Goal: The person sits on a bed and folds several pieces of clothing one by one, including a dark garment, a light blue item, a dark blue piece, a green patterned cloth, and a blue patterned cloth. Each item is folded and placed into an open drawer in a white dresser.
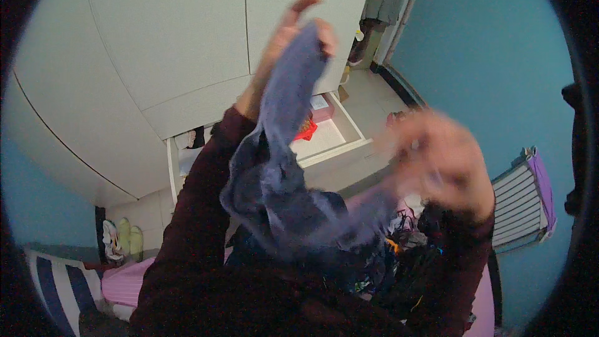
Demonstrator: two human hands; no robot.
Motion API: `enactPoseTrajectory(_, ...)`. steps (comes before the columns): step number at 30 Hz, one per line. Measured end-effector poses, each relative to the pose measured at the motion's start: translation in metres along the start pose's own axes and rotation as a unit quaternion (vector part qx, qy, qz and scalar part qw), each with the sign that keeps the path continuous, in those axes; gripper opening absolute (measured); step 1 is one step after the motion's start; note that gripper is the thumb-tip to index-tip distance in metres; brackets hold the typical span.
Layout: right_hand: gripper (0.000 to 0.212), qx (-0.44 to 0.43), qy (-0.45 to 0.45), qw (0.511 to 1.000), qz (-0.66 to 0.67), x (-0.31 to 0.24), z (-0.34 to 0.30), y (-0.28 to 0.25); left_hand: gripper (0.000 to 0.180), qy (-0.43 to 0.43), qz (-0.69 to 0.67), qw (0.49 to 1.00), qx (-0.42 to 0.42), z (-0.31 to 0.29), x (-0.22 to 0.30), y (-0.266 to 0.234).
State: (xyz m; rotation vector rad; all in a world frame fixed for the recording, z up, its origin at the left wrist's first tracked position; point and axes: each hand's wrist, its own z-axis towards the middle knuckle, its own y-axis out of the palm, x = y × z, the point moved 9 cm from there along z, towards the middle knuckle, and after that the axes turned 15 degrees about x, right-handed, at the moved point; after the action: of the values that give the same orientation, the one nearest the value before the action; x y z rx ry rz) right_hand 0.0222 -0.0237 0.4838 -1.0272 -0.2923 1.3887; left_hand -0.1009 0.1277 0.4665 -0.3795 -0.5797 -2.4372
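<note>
A soft blue-grey garment (290, 93) hangs in a loop between my two raised hands; its exact kind does not show. High up in front of the wardrobe, my left hand (293, 31) pinches one end, with a finger lifted off the cloth. Lower on the right, my right hand (443, 159) is smeared by motion, and the other end of the garment runs up to its fingers. The cloth sags in folds over my lap, above a pile of dark clothes (405, 268).
Ahead, a pulled-out white drawer (337, 153) under a white wardrobe (175, 37) holds a red item (306, 130) and a pink box (321, 107). A wall radiator (518, 206) with a purple cloth (541, 190) is at right. Green slippers (131, 237) lie at left.
</note>
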Motion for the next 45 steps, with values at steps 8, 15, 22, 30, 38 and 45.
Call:
enactPoseTrajectory(8, 0.019, 0.233, 0.041, 0.967, -0.097, 0.08, 0.036, -0.017, 0.066, -0.187, 0.0, 0.981, 0.044, -0.019, -0.071, 0.03)
enactPoseTrajectory(15, 0.023, 0.292, 0.124, 0.93, -0.184, 0.101, 0.031, -0.011, 0.075, -0.304, 0.157, 0.939, 0.029, -0.059, -0.033, -0.019)
enactPoseTrajectory(22, 0.024, 0.272, 0.222, 0.928, -0.124, 0.167, -0.015, -0.061, 0.046, -0.207, 0.586, 0.772, -0.134, -0.054, -0.073, -0.03)
enactPoseTrajectory(30, 0.029, 0.182, 0.368, 0.911, -0.049, 0.27, -0.091, -0.048, 0.027, -0.283, 0.592, 0.736, -0.166, -0.052, -0.154, -0.079)
enactPoseTrajectory(38, 0.028, -0.027, 0.373, 0.909, 0.183, 0.209, -0.112, -0.016, 0.025, -0.385, 0.407, 0.795, -0.232, -0.069, -0.159, -0.036)
enactPoseTrajectory(45, 0.016, -0.076, 0.212, 0.931, 0.288, 0.156, -0.063, -0.012, 0.028, -0.348, 0.221, 0.881, -0.232, -0.052, -0.144, 0.04)
